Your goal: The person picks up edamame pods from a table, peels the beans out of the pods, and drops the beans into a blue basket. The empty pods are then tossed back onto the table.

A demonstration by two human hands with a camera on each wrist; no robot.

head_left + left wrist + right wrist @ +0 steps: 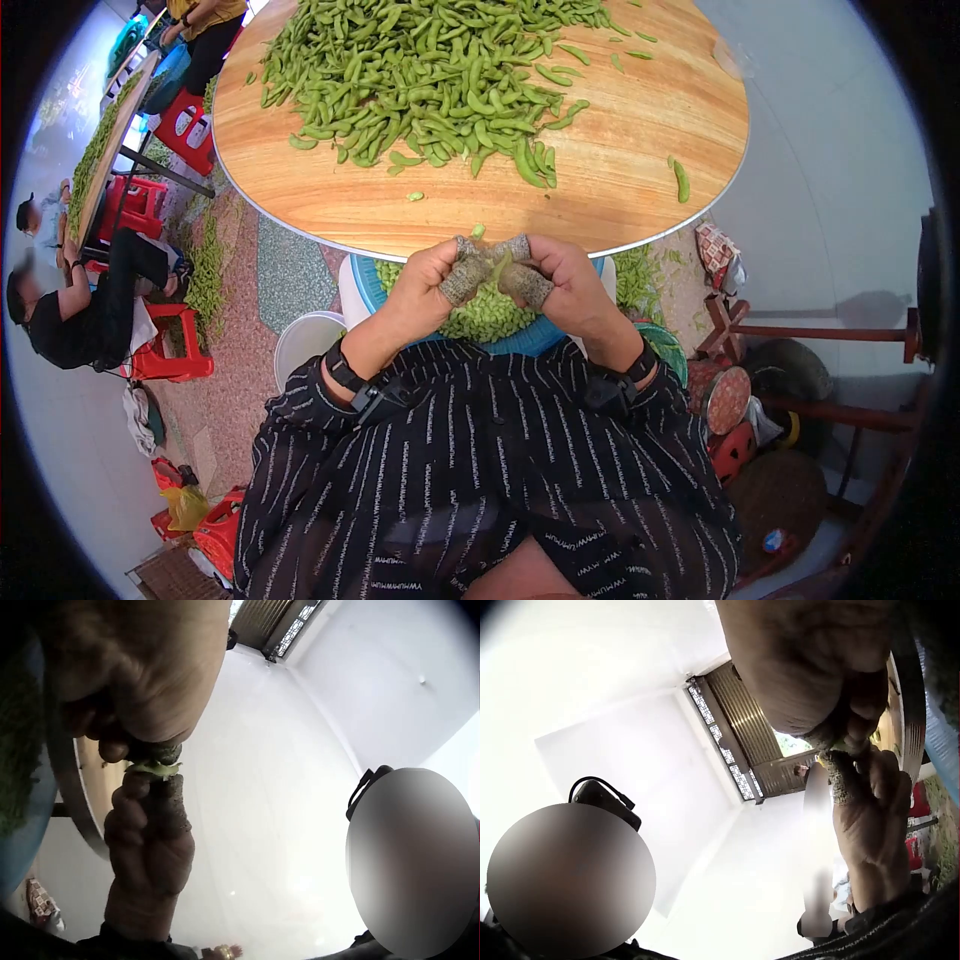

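Observation:
Both hands meet over a blue basin point(372, 288) of shelled green beans point(490, 316), just off the table's near edge. The left hand point(424, 288) and right hand point(572, 286) have grey speckled wraps on thumbs and fingers. Between their fingertips they pinch a green pod point(501, 266); in the left wrist view the pod point(154, 769) spans the small gap between the two hands. Fingers hide part of it. A heap of unshelled pods point(420, 80) covers the far part of the wooden table point(620, 190).
A white bucket point(306, 345) stands left of the basin, a green basket point(662, 346) to its right. Red stools point(176, 345) and seated people are at the left, near another table of pods point(100, 150). A wooden rack point(820, 332) stands at the right.

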